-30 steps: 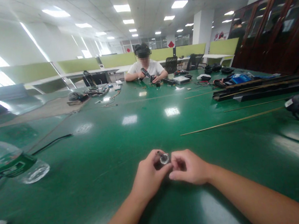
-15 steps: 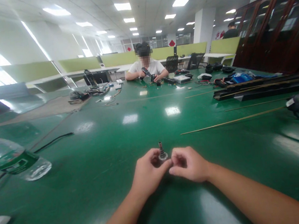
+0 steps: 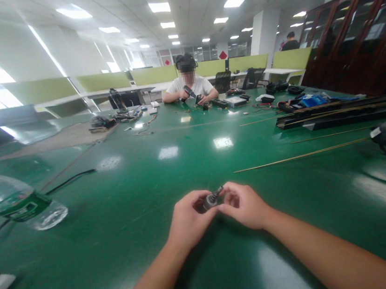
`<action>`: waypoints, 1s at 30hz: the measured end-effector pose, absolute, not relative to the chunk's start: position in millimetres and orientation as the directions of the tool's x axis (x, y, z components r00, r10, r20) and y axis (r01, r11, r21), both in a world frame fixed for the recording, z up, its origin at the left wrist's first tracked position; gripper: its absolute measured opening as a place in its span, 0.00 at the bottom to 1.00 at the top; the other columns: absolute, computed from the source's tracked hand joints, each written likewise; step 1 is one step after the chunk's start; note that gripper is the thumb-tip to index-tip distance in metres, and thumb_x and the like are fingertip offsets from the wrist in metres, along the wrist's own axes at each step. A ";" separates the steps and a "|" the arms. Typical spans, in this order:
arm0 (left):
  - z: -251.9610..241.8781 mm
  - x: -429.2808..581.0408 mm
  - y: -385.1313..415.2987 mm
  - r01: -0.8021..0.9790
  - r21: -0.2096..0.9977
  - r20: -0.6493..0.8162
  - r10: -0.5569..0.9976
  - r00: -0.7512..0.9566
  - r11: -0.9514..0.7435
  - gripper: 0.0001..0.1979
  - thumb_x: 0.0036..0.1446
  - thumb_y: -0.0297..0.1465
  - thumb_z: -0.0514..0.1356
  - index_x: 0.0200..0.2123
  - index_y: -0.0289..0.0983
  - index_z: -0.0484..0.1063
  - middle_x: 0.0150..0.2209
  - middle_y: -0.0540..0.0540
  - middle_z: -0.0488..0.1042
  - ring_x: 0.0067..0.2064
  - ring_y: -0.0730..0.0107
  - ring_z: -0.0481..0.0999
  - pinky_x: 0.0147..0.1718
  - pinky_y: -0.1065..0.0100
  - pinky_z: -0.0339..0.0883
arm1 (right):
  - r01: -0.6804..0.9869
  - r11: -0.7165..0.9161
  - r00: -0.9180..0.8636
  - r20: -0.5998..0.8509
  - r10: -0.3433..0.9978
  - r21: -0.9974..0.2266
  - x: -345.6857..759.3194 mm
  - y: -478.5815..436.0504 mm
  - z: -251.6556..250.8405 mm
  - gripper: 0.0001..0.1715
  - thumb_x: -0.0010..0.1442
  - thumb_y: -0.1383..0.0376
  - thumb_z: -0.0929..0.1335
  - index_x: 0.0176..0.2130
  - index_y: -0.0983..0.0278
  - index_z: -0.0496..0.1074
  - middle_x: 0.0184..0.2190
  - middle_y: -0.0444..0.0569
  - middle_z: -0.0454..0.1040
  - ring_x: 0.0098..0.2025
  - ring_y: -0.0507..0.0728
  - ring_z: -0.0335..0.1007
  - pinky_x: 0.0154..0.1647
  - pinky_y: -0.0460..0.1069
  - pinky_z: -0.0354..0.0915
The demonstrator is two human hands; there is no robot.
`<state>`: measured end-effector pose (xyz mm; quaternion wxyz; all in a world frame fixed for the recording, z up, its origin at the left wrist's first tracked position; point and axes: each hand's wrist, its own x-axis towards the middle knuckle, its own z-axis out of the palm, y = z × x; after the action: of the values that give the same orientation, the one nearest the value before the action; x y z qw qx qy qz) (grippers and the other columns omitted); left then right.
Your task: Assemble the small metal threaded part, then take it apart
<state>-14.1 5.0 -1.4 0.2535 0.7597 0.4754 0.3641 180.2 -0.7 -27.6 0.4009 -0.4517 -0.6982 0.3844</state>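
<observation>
A small metal shaft part [image 3: 211, 201], grey with a stepped, ringed body and a thin stem, sits between my two hands above the green table. My left hand [image 3: 191, 215] is closed around its wider end, thumb in front and fingers behind. The stem tilts up to the right, where its tip meets the index finger of my right hand [image 3: 244, 204]. That hand is curled, thumb and index bent towards the part. My thumbs nearly meet below it. The fingers behind the part are partly hidden.
A clear plastic bottle [image 3: 20, 201] lies on the green table [image 3: 131, 185] at left, near a black cable [image 3: 72, 179]. Thin brass-coloured rods [image 3: 300, 155] and black channels [image 3: 344, 114] lie at right. Across the table sits a person [image 3: 189, 86] holding a dark tool among scattered parts.
The metal part has tipped from upright to leaning right, its stem now against my right index finger. My right hand has shifted slightly up and left.
</observation>
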 end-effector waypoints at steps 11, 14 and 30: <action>-3.6 -14.4 6.7 0.519 0.701 0.362 0.871 0.333 -0.490 0.09 0.53 0.32 0.67 0.40 0.42 0.78 0.38 0.47 0.75 0.41 0.65 0.74 0.40 0.66 0.66 | 0.387 0.304 -0.201 0.242 0.949 -0.870 181.5 1.1 -30.2 0.15 0.53 0.71 0.70 0.42 0.63 0.72 0.31 0.45 0.77 0.29 0.53 0.71 0.31 0.46 0.66; -4.7 -14.3 7.1 0.518 0.699 0.365 0.869 0.335 -0.494 0.09 0.53 0.31 0.67 0.40 0.42 0.78 0.38 0.48 0.75 0.41 0.65 0.74 0.40 0.67 0.66 | 0.384 0.341 -0.229 0.270 0.935 -0.858 181.5 0.0 -30.0 0.15 0.53 0.71 0.70 0.42 0.63 0.72 0.32 0.46 0.77 0.30 0.53 0.72 0.32 0.46 0.66; -7.8 -13.2 6.6 0.497 0.698 0.378 0.855 0.356 -0.515 0.11 0.51 0.27 0.67 0.39 0.42 0.79 0.38 0.48 0.74 0.40 0.68 0.73 0.40 0.69 0.66 | 0.372 0.408 -0.244 0.336 0.910 -0.834 179.5 -1.0 -26.8 0.06 0.54 0.68 0.72 0.36 0.63 0.77 0.33 0.47 0.79 0.35 0.55 0.75 0.38 0.47 0.69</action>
<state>-13.2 6.6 -7.8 0.2408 0.7873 0.4293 0.3712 179.5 -1.0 -26.8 0.4262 -0.4433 -0.7227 0.3156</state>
